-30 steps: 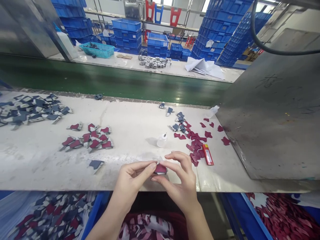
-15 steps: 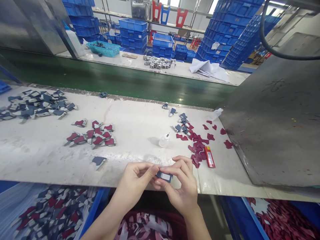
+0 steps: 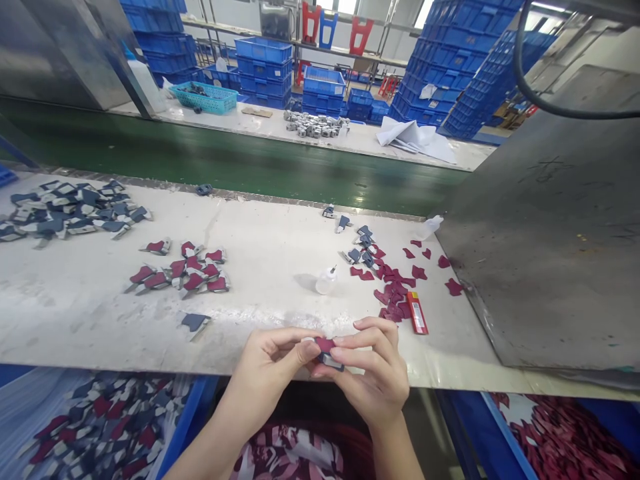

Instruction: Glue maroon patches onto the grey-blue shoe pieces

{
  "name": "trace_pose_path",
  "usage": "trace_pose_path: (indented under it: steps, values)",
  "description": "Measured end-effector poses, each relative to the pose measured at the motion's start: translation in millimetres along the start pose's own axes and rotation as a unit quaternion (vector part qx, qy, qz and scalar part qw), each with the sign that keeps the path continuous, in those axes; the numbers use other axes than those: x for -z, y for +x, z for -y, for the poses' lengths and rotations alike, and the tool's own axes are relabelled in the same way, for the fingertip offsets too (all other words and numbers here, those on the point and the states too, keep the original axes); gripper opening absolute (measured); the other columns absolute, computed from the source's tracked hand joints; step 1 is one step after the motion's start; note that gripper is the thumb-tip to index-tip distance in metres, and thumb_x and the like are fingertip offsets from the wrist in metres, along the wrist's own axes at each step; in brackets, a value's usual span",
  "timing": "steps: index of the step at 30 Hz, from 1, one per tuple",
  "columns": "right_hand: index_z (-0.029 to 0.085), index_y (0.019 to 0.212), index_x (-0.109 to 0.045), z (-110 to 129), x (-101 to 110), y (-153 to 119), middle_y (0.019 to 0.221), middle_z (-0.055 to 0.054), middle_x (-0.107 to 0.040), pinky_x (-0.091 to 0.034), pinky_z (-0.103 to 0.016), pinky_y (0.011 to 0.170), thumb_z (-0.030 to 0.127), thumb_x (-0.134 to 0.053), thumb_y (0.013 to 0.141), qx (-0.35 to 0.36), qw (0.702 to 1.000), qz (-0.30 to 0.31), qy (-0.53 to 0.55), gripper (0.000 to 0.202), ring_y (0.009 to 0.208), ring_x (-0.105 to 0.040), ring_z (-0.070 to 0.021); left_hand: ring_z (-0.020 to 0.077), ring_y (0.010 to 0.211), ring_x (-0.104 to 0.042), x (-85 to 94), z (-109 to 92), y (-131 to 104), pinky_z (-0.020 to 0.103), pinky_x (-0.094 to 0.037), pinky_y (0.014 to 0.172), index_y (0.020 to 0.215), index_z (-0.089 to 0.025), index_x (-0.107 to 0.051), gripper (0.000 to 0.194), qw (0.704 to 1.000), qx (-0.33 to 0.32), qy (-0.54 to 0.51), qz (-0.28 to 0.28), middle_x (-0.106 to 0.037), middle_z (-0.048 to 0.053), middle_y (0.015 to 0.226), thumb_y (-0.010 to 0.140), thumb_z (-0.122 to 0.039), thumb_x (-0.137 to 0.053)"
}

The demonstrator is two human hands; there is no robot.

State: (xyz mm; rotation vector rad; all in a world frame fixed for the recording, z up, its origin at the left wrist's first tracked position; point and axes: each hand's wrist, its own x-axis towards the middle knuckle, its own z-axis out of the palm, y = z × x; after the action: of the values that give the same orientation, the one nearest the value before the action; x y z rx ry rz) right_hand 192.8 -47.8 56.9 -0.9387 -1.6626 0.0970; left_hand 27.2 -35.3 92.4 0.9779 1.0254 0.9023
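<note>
Small maroon-topped piece point(image 3: 325, 345), blue-grey side visible, held between both hands near the white table's point(image 3: 270, 267) front edge. Left hand point(image 3: 264, 368): thumb and index finger pinch its left end. Right hand point(image 3: 376, 375): curved fingers and thumb pinch its right end. From the piece: needle-tipped bottle point(image 3: 326, 285) at 12 o'clock; loose maroon patches point(image 3: 396, 293), 2 o'clock; lone blue-topped piece point(image 3: 195, 322), between 9 and 10.

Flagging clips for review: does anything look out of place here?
Mildly, yes: one dark blue piece sits alone at the far edge of the bench, apart from the blue-and-white pile, so it looks like a stray. No clear damage stands out.
</note>
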Motion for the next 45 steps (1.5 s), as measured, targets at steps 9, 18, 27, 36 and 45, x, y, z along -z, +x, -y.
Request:
trace_pose_path:
  steps: [9, 18, 27, 36, 45]
  values:
    - [0.034, 0.09, -0.072, -6.1, 2.5, -15.1, 0.082, -0.001, -0.066, -0.052, -0.037, 0.071, 0.009, -0.068, 0.084, 0.059, 0.995, -0.031, -0.073, 0.026, 0.087, -0.057, -0.0209, 0.0233, 0.092, -0.07, 6.7, 0.4, -1.9, 0.033, -0.052, 0.096, 0.082, -0.025, -0.081, 0.016, 0.987, -0.029, 0.157, -0.037, -0.079, 0.004, 0.089, 0.076, -0.039, -0.076]
    - [0.029, 0.081, -0.071, -5.0, -9.7, -10.5, 0.083, -0.001, -0.05, -0.052, -0.035, 0.073, 0.009, -0.075, 0.079, 0.037, 0.994, -0.071, -0.068, 0.02, 0.087, -0.052, -0.0183, 0.0216, 0.082, -0.072, 8.0, -0.7, 0.3, 0.028, -0.058, 0.076, 0.085, -0.023, -0.079, 0.017, 0.99, -0.012, 0.14, -0.023, -0.078, 0.003, 0.084, 0.078, -0.038, -0.073]
    - [0.027, 0.094, -0.073, -21.4, -25.3, -6.1, 0.109, -0.008, -0.049, -0.051, -0.045, 0.087, 0.015, -0.073, 0.081, -0.058, 0.994, 0.051, -0.073, 0.017, 0.107, -0.049, -0.0254, 0.0328, 0.089, -0.072, 100.5, 9.2, 41.7, 0.059, -0.039, 0.102, 0.085, -0.027, -0.073, 0.02, 0.82, -0.18, 0.51, -0.186, -0.079, 0.004, 0.089, 0.078, -0.044, -0.067]
    - [0.04, 0.122, -0.065, -46.4, -37.6, -4.8, 0.16, -0.003, -0.003, -0.041, -0.064, 0.102, 0.032, -0.074, 0.082, -0.188, 0.967, 0.143, -0.093, 0.042, 0.143, -0.015, -0.0434, 0.0385, 0.116, -0.055, 125.0, -52.4, 124.4, 0.052, -0.047, 0.09, 0.103, -0.016, -0.068, 0.024, 0.522, -0.339, 0.752, -0.218, -0.068, 0.018, 0.118, 0.092, -0.026, -0.049]
    - [0.03, 0.14, -0.049, -53.8, -49.0, -11.7, 0.152, -0.015, -0.029, -0.043, -0.064, 0.103, 0.032, -0.07, 0.083, -0.178, 0.95, 0.202, -0.158, 0.06, 0.142, -0.022, -0.0441, 0.0284, 0.131, -0.043, 31.5, -84.8, 311.9, 0.04, -0.04, 0.094, 0.128, -0.023, -0.058, 0.065, 0.496, -0.336, 0.792, 0.119, -0.055, 0.015, 0.138, 0.073, 0.01, -0.047]
